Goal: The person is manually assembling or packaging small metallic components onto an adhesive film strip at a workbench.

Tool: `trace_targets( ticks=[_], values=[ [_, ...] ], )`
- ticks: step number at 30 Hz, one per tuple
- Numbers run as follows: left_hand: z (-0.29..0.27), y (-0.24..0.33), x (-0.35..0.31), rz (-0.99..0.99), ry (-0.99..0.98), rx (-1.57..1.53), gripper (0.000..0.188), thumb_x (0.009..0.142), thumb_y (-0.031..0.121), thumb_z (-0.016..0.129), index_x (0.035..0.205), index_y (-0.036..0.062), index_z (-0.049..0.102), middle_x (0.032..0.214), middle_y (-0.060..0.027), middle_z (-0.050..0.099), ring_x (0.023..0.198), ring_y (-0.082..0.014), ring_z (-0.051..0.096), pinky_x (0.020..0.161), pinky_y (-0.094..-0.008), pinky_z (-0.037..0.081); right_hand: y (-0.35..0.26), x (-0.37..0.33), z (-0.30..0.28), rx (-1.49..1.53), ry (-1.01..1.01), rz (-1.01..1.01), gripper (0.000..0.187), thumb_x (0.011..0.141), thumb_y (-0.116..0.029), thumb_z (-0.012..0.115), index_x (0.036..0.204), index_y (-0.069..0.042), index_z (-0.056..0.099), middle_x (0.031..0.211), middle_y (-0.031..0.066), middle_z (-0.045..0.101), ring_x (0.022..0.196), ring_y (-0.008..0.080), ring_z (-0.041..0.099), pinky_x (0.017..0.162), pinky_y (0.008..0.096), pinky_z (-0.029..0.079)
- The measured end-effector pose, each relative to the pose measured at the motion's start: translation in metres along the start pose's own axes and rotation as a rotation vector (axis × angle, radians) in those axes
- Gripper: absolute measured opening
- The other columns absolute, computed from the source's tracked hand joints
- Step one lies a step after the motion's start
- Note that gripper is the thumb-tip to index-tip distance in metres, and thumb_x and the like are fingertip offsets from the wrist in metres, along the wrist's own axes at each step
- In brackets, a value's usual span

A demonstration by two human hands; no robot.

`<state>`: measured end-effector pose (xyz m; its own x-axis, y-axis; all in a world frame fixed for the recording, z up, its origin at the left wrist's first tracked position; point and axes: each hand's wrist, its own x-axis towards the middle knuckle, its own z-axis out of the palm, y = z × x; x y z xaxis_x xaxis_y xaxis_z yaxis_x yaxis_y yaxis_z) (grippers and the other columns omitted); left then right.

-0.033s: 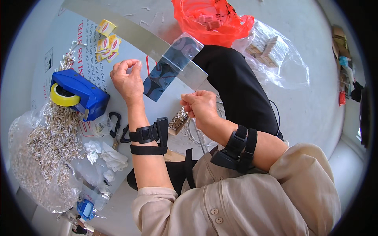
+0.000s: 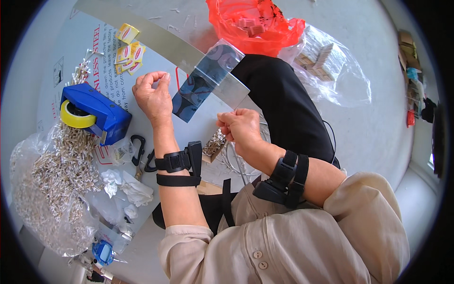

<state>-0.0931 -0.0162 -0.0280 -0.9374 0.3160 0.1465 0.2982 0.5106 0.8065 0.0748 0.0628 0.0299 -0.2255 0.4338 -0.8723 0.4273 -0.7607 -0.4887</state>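
My left hand is raised left of a dark blue patterned film piece; its thumb and fingers are pinched together, and whatever they hold is too small to make out. Below the end of a long flat grey strip, my right hand is also closed in a pinch, its fingertips close to the strip's clear-looking end. What sits in that pinch cannot be made out. The strip crosses over the blue film. Under my right hand stands a small box of cotton swabs.
At left, a blue tape dispenser with yellow tape stands by a bag of loose cotton swabs. Yellow packets lie beyond my left hand. A red plastic bag and a clear bag of small boxes lie far off. Crumpled tissues lie nearer.
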Motion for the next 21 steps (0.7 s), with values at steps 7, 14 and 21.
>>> trace_targets(
  ticks=[7, 14, 21],
  values=[
    [0.0012, 0.0047, -0.0004, -0.037, 0.004, 0.01, 0.009, 0.068, 0.01, 0.074, 0.075, 0.009, 0.068, 0.081, -0.0001, 0.059, 0.085, -0.02, 0.048, 0.078, -0.0317, 0.043, 0.0002, 0.002, 0.0021, -0.017, 0.034, -0.016, 0.017, 0.081, -0.004, 0.064, 0.068, -0.002, 0.052, 0.065, 0.0096, 0.06, 0.046, 0.0086, 0.048, 0.038, 0.0209, 0.036],
    [0.0008, 0.0073, -0.0014, -0.042, 0.014, 0.01, 0.008, 0.068, 0.008, 0.074, 0.074, 0.0087, 0.068, 0.079, 0.0002, 0.059, 0.084, -0.0196, 0.048, 0.076, -0.0314, 0.044, 0.0065, 0.0068, 0.0038, -0.029, 0.056, -0.043, 0.016, 0.076, -0.005, 0.066, 0.066, -0.001, 0.054, 0.062, 0.0081, 0.06, 0.048, 0.0113, 0.053, 0.039, 0.0235, 0.04],
    [0.003, 0.0091, -0.0021, -0.007, 0.039, 0.04, 0.01, 0.066, 0.007, 0.074, 0.073, 0.0086, 0.068, 0.077, -0.0001, 0.058, 0.082, -0.0199, 0.048, 0.075, -0.0315, 0.043, 0.0016, 0.0029, 0.0073, -0.075, 0.085, -0.026, 0.017, 0.08, -0.004, 0.064, 0.069, -0.001, 0.051, 0.065, 0.0102, 0.059, 0.047, 0.0098, 0.05, 0.038, 0.021, 0.037]
  ],
)
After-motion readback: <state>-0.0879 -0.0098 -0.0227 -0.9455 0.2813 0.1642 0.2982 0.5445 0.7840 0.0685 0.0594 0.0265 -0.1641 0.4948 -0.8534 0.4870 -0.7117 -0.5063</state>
